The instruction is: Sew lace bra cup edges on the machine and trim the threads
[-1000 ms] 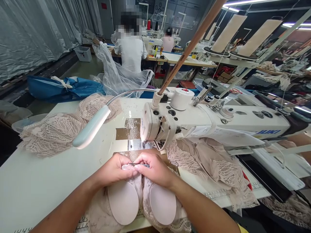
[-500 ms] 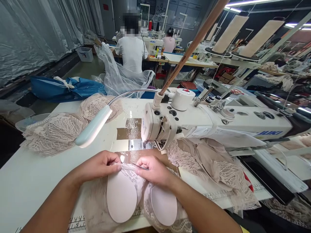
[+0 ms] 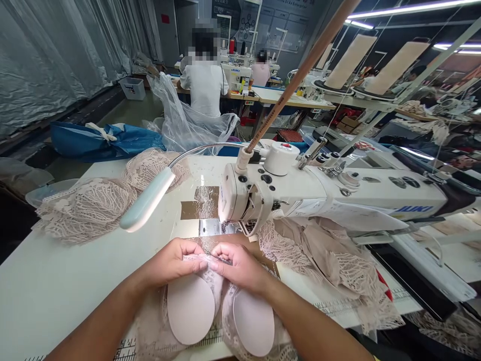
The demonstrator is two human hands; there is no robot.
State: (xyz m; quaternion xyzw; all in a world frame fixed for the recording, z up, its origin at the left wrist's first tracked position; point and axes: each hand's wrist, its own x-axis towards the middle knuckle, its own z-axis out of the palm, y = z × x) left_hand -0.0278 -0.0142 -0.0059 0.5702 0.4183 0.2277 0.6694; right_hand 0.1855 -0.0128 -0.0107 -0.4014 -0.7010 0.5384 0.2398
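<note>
A pale lace bra [image 3: 191,312] lies at the table's front edge, the smooth inner sides of its two cups facing up. My left hand [image 3: 182,261] pinches the lace at the top of the left cup between thumb and fingers. Close beside it, my right hand [image 3: 238,265] is closed on the same lace edge. A thin dark metal tool [image 3: 225,260] shows in the right hand's grip; its kind is mostly hidden by the fingers. Just beyond both hands stands the needle end of a white sewing machine [image 3: 240,195].
More lace bras [image 3: 88,205] lie at the left, near a lit lamp [image 3: 148,200] on a bent neck. Beige lace pieces [image 3: 319,250] are heaped under the machine arm. A measuring tape [image 3: 126,348] runs along the front edge. A person [image 3: 205,85] sits ahead at another machine.
My left hand has slid right along the lace, and its fingertips are now nearly against my right hand. The right hand has barely moved. The view has shifted slightly.
</note>
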